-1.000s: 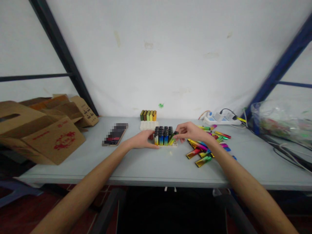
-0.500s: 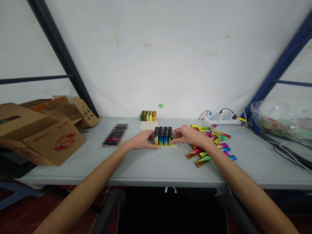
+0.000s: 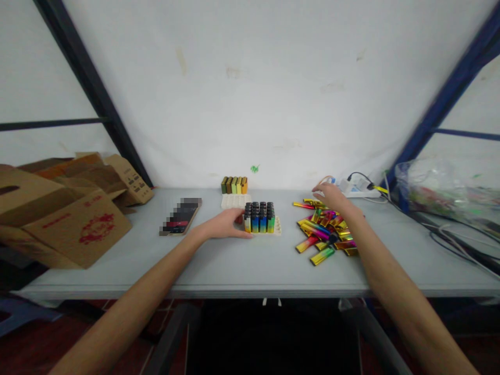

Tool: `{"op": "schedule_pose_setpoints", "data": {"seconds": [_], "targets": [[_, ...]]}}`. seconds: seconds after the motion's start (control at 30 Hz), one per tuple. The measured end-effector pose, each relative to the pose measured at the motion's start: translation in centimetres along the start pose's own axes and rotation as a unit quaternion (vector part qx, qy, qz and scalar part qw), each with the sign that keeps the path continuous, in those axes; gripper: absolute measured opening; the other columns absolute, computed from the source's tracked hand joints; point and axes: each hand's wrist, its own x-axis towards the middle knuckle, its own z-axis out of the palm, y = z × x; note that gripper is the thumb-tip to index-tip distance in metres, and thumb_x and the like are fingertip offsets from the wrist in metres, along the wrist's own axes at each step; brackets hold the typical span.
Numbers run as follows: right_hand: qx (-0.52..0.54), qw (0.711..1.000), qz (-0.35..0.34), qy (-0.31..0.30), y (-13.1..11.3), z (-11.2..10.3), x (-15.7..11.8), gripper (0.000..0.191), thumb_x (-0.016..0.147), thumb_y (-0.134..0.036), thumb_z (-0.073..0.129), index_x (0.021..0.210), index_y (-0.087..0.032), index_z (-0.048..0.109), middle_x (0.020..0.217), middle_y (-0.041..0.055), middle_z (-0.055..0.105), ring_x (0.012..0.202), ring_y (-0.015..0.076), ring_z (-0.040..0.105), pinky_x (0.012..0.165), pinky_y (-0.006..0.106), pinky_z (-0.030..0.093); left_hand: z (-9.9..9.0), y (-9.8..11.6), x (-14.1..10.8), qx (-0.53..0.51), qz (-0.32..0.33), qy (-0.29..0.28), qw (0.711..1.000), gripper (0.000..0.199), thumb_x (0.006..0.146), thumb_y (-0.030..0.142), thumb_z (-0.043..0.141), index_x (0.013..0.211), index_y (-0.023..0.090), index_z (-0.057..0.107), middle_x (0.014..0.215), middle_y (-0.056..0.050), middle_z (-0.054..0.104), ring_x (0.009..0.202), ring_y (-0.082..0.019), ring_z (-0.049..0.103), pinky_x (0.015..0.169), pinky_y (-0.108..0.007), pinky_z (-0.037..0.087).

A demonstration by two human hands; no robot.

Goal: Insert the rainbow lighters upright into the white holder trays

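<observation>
Standing lighters: (image 3: pixel 259 224) 4 across the front, upright, black tops up, several rows deep in the front white tray (image 3: pixel 277 226)
Right hand: (image 3: pixel 331 198) shifted off the standing lighters, now above the back of the loose pile (image 3: pixel 314 229); grip loosely parted, nothing visible in it
Front right lighter: (image 3: pixel 271 224) now upright and in line, no fingers on it; looks settled, my judgement
Left hand: (image 3: pixel 224 225) unmoved at the left end of the standing lighters, grip pinching round that end, thumb low along the front; seems to steady them
Tray pockets: some showing right of the standing lighters
Loose pile: metallic lighters on the bench (image 3: pixel 234 265), lying flat at mixed angles, some overlapping, below and left of the right hand
Rear set: (image 3: pixel 234 186) 5 across, just behind the rear white tray (image 3: pixel 236 201)
Edges: phone (image 3: pixel 182 219) and cardboard boxes (image 3: pixel 78 221) left, power strip (image 3: pixel 361 193) near the right hand
</observation>
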Motion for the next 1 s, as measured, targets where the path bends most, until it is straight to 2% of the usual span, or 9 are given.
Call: {"op": "schedule_pose_setpoints", "data": {"seconds": [0.27, 0.43, 0.73, 0.87, 0.93, 1.0], "targets": [[0.031, 0.995, -0.045, -0.086, 0.4, 1.4, 0.5, 0.034, 0.099, -0.034, 0.055, 0.107, -0.013, 0.080, 0.109, 0.0159, 0.080, 0.093, 0.0265, 0.073, 0.085, 0.032, 0.053, -0.1, 0.1, -0.1, 0.015, 0.001, 0.004, 1.000, 0.069, 0.068, 0.075, 0.077, 0.103, 0.016, 0.065, 0.100, -0.009, 0.071, 0.089, -0.030, 0.066, 0.074, -0.035, 0.051], [0.028, 0.993, -0.052, -0.105, -0.4, 1.7, 0.6, 0.028, 0.092, -0.029, 0.063, 0.109, -0.012, 0.079, 0.103, 0.0155, 0.079, 0.088, 0.0253, 0.072, 0.081, 0.031, 0.052, 0.0, -0.1, -0.1, 0.010, 0.001, 0.005, 1.000, 0.072, 0.067, 0.075, 0.078, 0.105, 0.015, 0.065, 0.101, -0.010, 0.070, 0.088, -0.029, 0.066, 0.076, -0.037, 0.051], [0.060, 0.994, -0.038, -0.085, -1.8, 2.0, 0.6, 0.022, 0.091, -0.032, 0.069, 0.104, -0.014, 0.074, 0.101, 0.0136, 0.077, 0.085, 0.0227, 0.070, 0.075, 0.029, 0.051, 0.3, -0.9, 0.0, -0.022, 0.018, 0.006, 1.000, 0.072, 0.068, 0.073, 0.079, 0.111, 0.016, 0.066, 0.104, -0.010, 0.071, 0.089, -0.028, 0.066, 0.079, -0.036, 0.052], [0.074, 0.993, -0.058, -0.072, -2.6, 2.0, 0.6, 0.020, 0.093, -0.030, 0.065, 0.101, -0.015, 0.074, 0.103, 0.0137, 0.076, 0.090, 0.0230, 0.069, 0.081, 0.029, 0.049, 0.2, -0.8, 0.0, -0.017, 0.014, 0.003, 1.000, 0.071, 0.068, 0.071, 0.080, 0.110, 0.016, 0.066, 0.105, -0.010, 0.071, 0.090, -0.029, 0.066, 0.079, -0.037, 0.052], [0.098, 0.992, -0.069, -0.045, -3.1, 1.7, 0.4, 0.027, 0.098, -0.035, 0.058, 0.107, -0.014, 0.072, 0.105, 0.0139, 0.076, 0.091, 0.0226, 0.068, 0.082, 0.029, 0.048, 0.1, -0.7, 0.0, -0.018, 0.013, 0.006, 1.000, 0.069, 0.068, 0.069, 0.081, 0.110, 0.016, 0.067, 0.105, -0.010, 0.072, 0.089, -0.029, 0.066, 0.079, -0.037, 0.052], [0.143, 0.987, -0.068, 0.003, -3.8, 1.2, 0.2, 0.036, 0.102, -0.039, 0.048, 0.116, -0.014, 0.068, 0.098, 0.0118, 0.076, 0.084, 0.0211, 0.067, 0.077, 0.029, 0.047, 0.2, -0.7, 0.0, -0.026, 0.017, 0.008, 0.999, 0.067, 0.069, 0.067, 0.081, 0.110, 0.017, 0.067, 0.104, -0.010, 0.072, 0.089, -0.028, 0.066, 0.079, -0.037, 0.052]]}}
